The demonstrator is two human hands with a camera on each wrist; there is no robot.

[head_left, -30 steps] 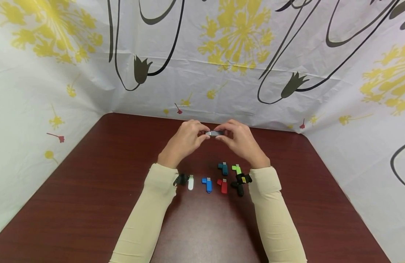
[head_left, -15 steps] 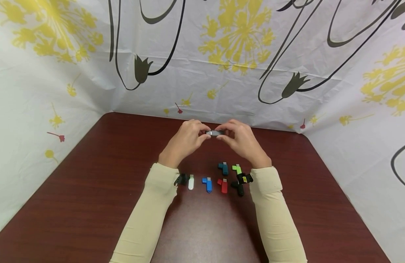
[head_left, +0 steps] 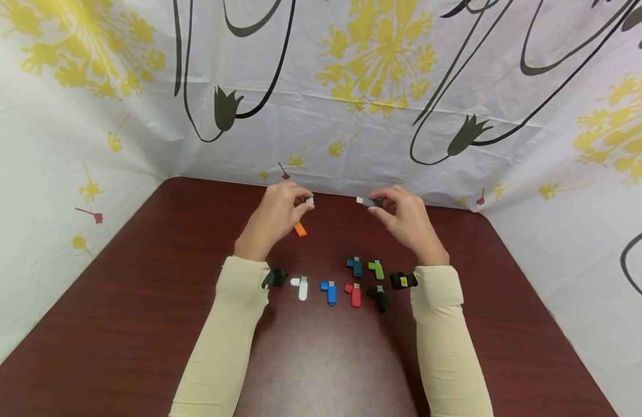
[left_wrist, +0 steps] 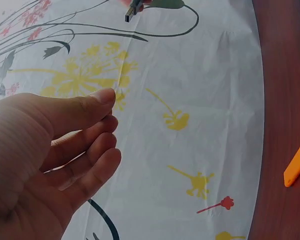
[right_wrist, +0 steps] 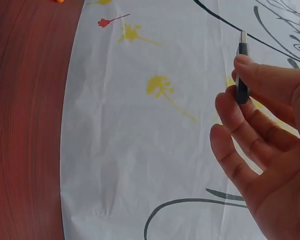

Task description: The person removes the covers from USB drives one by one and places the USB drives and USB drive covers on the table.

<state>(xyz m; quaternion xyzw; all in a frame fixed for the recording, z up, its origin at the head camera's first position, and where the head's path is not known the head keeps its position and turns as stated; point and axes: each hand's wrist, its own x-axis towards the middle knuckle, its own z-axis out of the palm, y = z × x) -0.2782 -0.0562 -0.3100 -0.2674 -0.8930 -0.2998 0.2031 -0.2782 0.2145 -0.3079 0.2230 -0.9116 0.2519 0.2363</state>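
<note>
Thumb and forefinger of my left hand pinch a small light-grey cap in the head view; the left wrist view hides the cap behind the thumb. A dark grey USB stick is held between thumb and fingers of my right hand. Its bare metal plug points up in the right wrist view and toward the left hand in the head view. Both hands are raised above the far part of the table, apart from each other. An orange USB stick or cap lies beside the left hand, partly hidden by it.
On the dark red table lie several uncapped USB sticks with caps beside them: white, blue, red, black, teal and green. A patterned white cloth stands behind the table.
The hands have drawn apart, left hand leftward and right hand rightward. The cap has come off the grey USB stick, baring its plug. The orange piece and the white cap have come into sight.
</note>
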